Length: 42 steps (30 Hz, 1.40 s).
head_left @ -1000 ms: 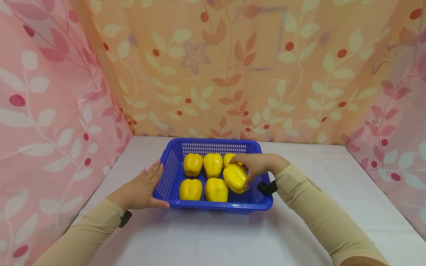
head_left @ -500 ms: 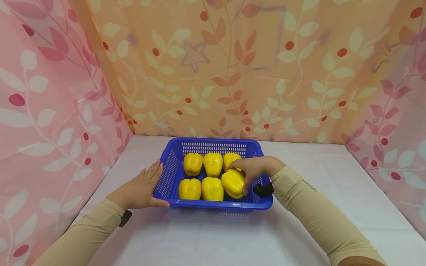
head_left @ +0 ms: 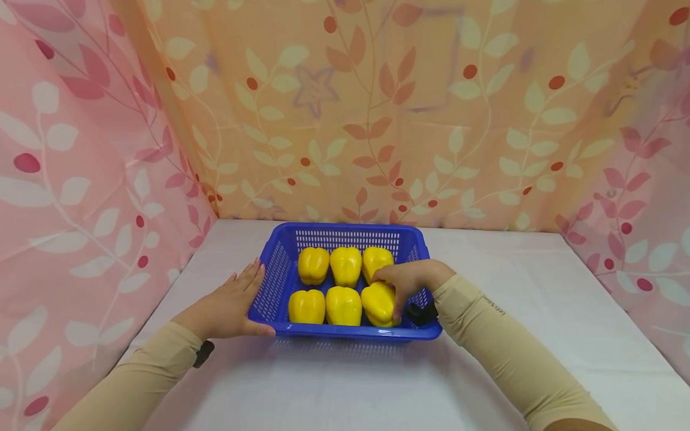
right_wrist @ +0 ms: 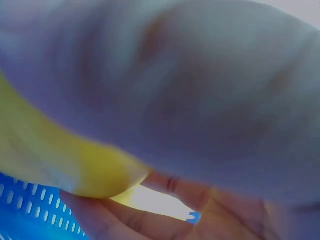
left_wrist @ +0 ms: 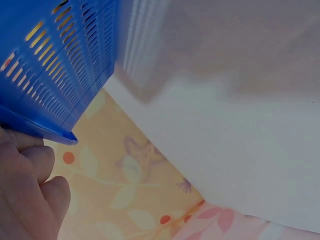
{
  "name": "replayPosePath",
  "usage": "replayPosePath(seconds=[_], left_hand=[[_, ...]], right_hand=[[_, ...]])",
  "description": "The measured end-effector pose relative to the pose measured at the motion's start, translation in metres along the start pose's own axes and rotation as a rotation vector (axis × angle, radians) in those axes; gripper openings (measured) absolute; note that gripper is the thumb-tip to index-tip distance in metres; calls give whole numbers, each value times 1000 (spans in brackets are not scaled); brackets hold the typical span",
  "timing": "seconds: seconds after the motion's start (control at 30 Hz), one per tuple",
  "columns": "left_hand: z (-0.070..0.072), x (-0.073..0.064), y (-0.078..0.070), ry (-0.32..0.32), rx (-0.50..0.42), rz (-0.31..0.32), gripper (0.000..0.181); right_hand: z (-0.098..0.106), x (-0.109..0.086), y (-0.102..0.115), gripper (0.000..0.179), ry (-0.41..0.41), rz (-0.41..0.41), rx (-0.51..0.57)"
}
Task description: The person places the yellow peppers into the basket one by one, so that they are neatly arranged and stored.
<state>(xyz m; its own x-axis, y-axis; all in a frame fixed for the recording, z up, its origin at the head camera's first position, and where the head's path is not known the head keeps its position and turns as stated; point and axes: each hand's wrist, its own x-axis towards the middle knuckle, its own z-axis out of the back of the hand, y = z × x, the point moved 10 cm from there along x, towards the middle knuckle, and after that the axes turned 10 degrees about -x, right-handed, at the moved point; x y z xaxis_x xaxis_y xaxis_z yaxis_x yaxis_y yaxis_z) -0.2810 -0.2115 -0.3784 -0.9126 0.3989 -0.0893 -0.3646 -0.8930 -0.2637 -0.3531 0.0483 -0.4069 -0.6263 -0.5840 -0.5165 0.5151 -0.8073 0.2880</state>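
Note:
A blue plastic basket [head_left: 345, 330] with slotted walls holds several yellow bell peppers in two rows. My right hand [head_left: 412, 281] reaches over its right side and grips the front-right bell pepper [head_left: 379, 304], thumb toward the near side and fingers at the back. Close up in the right wrist view, that yellow pepper [right_wrist: 75, 160] lies against the fingers. My left hand [head_left: 229, 305] rests on the basket's left rim, fingers straight and thumb by the front corner. In the left wrist view its fingers [left_wrist: 37, 160] touch the underside of the rim.
The basket stands on a white-covered table [head_left: 345, 383]. Behind it hangs an orange floral curtain [head_left: 366, 120], with pink floral cloth [head_left: 81, 179] along the left and more at the right. Another yellow pepper [head_left: 377, 260] sits just behind the gripped one.
My right hand has lowered the gripped pepper toward the front of the basket and into the front row. The front-middle pepper has shifted slightly left. My left hand has stayed put.

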Motion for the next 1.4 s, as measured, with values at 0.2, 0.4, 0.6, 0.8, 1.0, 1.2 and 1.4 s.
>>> replayPosePath(seconds=[0.2, 0.4, 0.6, 0.8, 1.0, 1.2, 1.4], left_hand=[[1, -1, -2, 0, -5, -2, 124], [1, 0, -2, 3, -4, 4, 124], [0, 0, -1, 4, -11, 8, 124], [-1, 0, 1, 2, -8, 5, 125], [-3, 3, 0, 13, -19, 8, 125], [-2, 2, -1, 27, -39, 11, 124], [2, 0, -2, 44, -41, 24, 124]], right_hand=[[-1, 0, 0, 90, 8, -20, -4], [-1, -1, -1, 81, 24, 8, -19], [3, -2, -1, 59, 1, 9, -46], [5, -3, 1, 35, -9, 16, -48], [11, -5, -3, 32, -37, 32, -52], [24, -11, -5, 39, -82, 92, 1], [36, -20, -5, 43, -84, 119, 31]])
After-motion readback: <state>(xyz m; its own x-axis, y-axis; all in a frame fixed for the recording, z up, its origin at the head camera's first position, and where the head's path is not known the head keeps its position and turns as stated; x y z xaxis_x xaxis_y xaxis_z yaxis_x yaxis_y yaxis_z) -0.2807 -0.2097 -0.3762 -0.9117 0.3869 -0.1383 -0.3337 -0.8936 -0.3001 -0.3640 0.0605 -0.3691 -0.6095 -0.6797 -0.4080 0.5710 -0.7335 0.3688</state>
